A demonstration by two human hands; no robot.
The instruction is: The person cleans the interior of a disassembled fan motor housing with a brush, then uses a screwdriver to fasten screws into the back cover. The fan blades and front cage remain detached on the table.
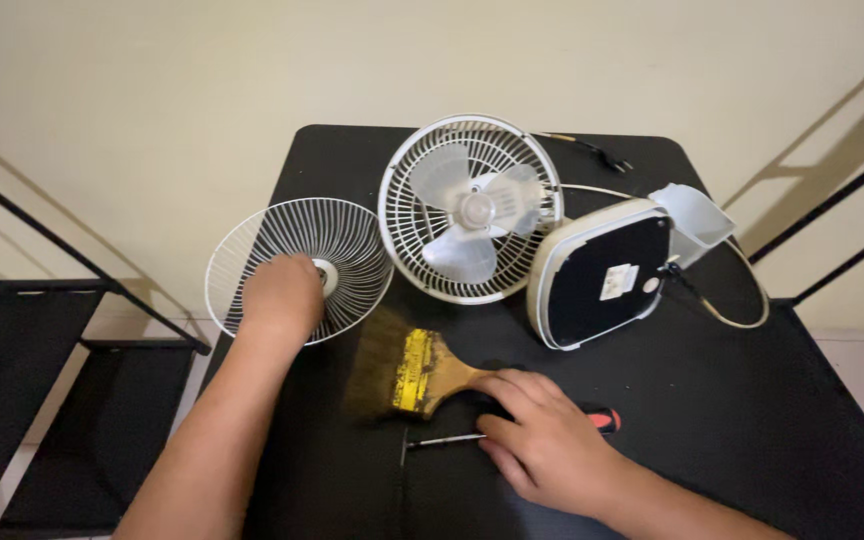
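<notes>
While the left hand [280, 297] presses flat on the loose fan grille [298, 268] at the counter [752, 400] edge, steadying it, the right hand [542, 435] closes around the paintbrush [422, 372] handle, screwdriver [492, 432] beneath.

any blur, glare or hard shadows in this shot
Head view: the paintbrush bristles look smeared; the rest is fairly sharp. Soft glare shows on the fan base. Long diagonal shadows cross the wall on both sides. Wide-lens distortion splays the table edges.

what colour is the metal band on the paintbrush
Yellow, with dark smudges. The paintbrush lies on the black table by the right hand; the head view shows it.
</notes>
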